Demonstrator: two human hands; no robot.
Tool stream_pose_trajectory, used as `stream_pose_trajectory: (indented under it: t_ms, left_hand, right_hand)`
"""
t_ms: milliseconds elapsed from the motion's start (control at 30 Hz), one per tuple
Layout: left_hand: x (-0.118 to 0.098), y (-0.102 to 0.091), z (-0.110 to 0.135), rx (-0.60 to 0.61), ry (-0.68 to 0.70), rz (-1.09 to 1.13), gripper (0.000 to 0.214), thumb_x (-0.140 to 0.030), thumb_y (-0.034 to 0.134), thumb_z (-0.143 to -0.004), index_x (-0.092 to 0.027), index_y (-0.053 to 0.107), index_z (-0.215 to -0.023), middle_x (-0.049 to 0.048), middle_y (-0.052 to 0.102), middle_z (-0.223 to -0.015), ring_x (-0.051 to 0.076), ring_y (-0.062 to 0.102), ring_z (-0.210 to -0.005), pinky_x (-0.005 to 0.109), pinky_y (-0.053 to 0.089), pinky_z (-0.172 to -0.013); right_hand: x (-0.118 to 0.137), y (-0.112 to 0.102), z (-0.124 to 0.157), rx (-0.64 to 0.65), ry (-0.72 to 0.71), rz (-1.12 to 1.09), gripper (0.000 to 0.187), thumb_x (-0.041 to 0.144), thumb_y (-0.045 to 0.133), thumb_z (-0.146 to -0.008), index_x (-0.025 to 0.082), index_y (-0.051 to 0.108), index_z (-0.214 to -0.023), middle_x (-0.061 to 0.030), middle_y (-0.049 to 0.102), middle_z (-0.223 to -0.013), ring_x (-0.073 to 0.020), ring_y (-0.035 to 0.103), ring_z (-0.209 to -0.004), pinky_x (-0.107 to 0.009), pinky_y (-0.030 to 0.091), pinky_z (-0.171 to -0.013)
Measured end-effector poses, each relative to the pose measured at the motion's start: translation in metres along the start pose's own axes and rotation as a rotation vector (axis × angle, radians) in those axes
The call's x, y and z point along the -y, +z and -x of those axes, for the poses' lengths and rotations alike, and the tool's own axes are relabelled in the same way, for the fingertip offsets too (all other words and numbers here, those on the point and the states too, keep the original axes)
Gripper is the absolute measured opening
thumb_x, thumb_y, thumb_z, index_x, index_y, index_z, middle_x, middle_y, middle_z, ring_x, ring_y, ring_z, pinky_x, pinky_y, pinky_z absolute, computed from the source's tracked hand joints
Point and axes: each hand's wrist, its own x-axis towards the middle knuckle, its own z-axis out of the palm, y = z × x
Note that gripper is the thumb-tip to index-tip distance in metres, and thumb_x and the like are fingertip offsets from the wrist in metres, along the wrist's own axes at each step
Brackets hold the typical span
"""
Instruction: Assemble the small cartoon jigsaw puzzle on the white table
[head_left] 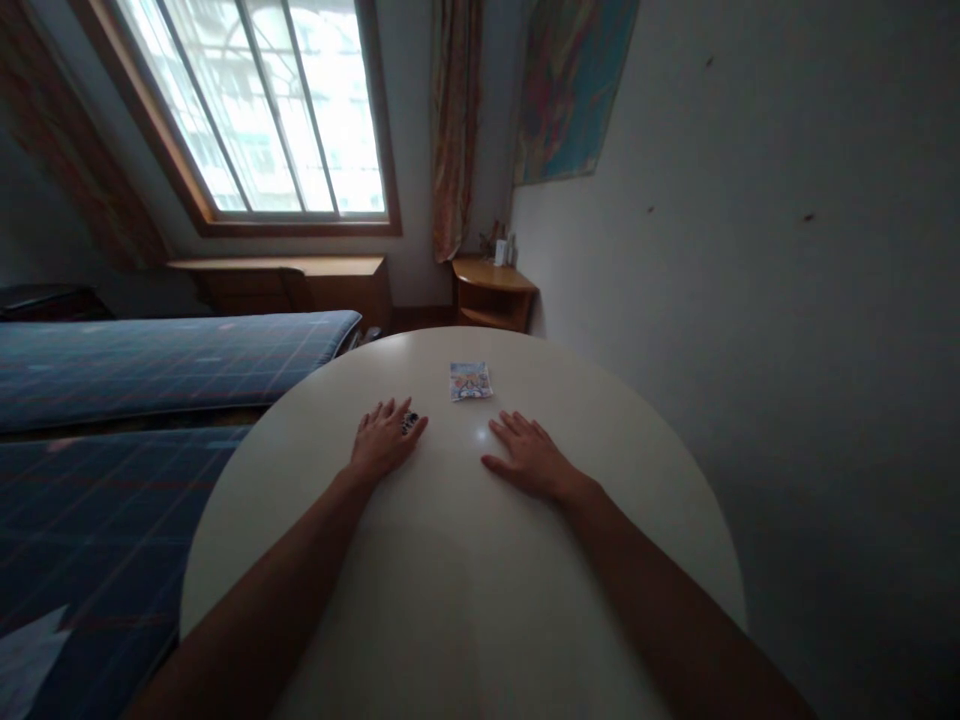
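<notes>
My left hand lies palm down on a round white table, its fingers stretched out. Beside its index finger and thumb, partly hidden by them, is a small black-and-white object whose kind I cannot make out. My right hand rests flat on the tabletop with fingers and thumb spread, holding nothing. Beyond the two hands, towards the table's far side, a small flat square with a colourful printed picture lies on the surface, touched by neither hand.
Mattresses with blue plaid covers lie left of the table. A bare wall stands close on the right. Behind the table are a wooden corner shelf, a wooden desk and a bright window with curtains.
</notes>
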Motion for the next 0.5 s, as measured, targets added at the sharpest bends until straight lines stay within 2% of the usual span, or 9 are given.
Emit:
stream_pose_trajectory:
  t_ms: [133,333,433,500]
  left_hand:
    - [-0.004,0.001,0.0,0.047,0.115,0.008,0.06,-0.055,0.045,-0.096,-0.016,0.053,-0.141,0.0168,0.042,-0.154,0.033,0.035,-0.144,0.046,0.028,-0.118]
    - [-0.035,0.009,0.015,0.137,0.396,0.092,0.059,-0.05,0.048,-0.095,-0.018,0.047,-0.146,0.0132,0.038,-0.157,0.029,0.031,-0.147,0.044,0.027,-0.12]
    - [-0.054,0.012,0.023,0.175,0.541,0.168,0.057,-0.049,0.049,-0.096,-0.022,0.047,-0.146,0.0102,0.038,-0.157,0.028,0.031,-0.147,0.045,0.027,-0.121]
    - [-0.062,0.011,0.026,0.171,0.574,0.224,0.056,-0.046,0.049,-0.097,-0.022,0.045,-0.146,0.0097,0.04,-0.156,0.027,0.033,-0.146,0.044,0.029,-0.12]
  right_hand:
    - [0.001,-0.001,0.0,0.002,-0.004,0.0,0.083,0.071,0.036,-0.092,0.017,0.033,-0.155,-0.0131,0.023,-0.163,-0.0319,0.017,-0.151,-0.051,0.013,-0.121]
    - [-0.003,0.004,-0.001,-0.021,-0.021,-0.01,0.082,0.07,0.037,-0.092,0.017,0.035,-0.154,-0.0132,0.025,-0.163,-0.0317,0.017,-0.151,-0.051,0.013,-0.121]
    - [-0.009,0.005,-0.001,-0.034,-0.052,-0.03,0.074,0.063,0.042,-0.093,0.018,0.04,-0.152,-0.0131,0.029,-0.161,-0.0321,0.02,-0.15,-0.052,0.016,-0.12]
    - [-0.013,0.003,0.0,-0.044,-0.096,-0.056,0.066,0.055,0.048,-0.092,0.018,0.046,-0.148,-0.0127,0.035,-0.159,-0.0315,0.025,-0.149,-0.052,0.019,-0.12]
